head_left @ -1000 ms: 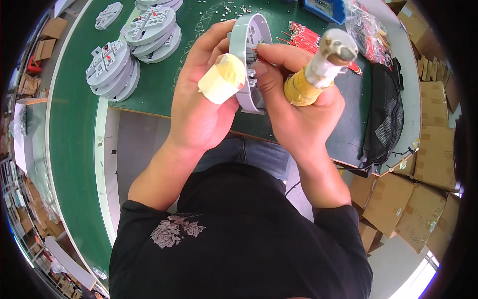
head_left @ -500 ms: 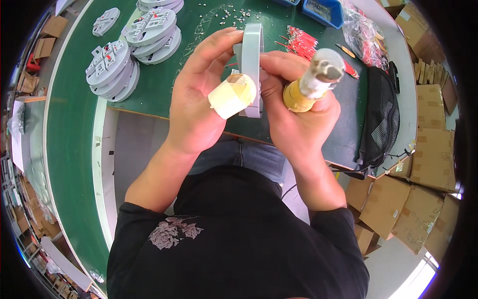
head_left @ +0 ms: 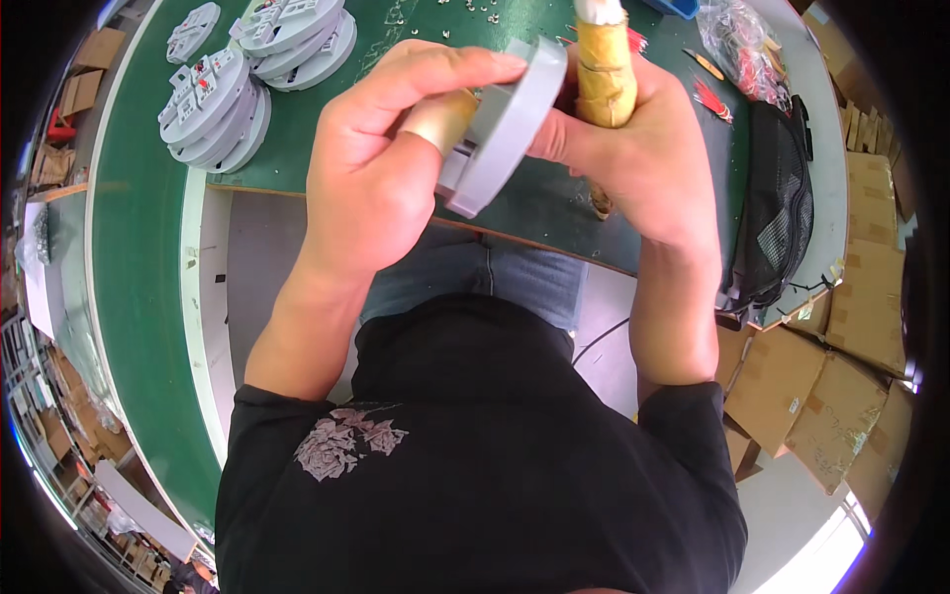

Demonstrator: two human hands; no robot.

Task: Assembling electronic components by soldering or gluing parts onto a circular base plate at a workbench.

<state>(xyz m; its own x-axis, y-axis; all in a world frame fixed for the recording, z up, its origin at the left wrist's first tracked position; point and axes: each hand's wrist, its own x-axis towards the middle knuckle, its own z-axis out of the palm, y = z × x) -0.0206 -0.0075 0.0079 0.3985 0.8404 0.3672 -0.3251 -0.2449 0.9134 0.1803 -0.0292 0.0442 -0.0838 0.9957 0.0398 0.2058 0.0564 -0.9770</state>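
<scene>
My left hand [head_left: 381, 163] grips a round grey plastic disc [head_left: 510, 124], held edge-on above the green table [head_left: 297, 129]. The thumb of that hand is wrapped in tan tape. My right hand [head_left: 633, 153] holds a screwdriver with a tape-wrapped yellow handle [head_left: 604, 64] upright, and its fingers also touch the disc's far side. Both hands are close together in front of my chest.
Stacks of similar grey discs [head_left: 213, 104] lie at the table's left. Small screws [head_left: 475, 10] and red-wired parts [head_left: 747, 54] lie at the back. A black mesh bag [head_left: 782, 208] hangs at the right edge, with cardboard boxes [head_left: 841, 386] on the floor beside it.
Both hands have come closer to the camera. The disc has turned from facing me to edge-on and tilted, and the screwdriver now stands more upright.
</scene>
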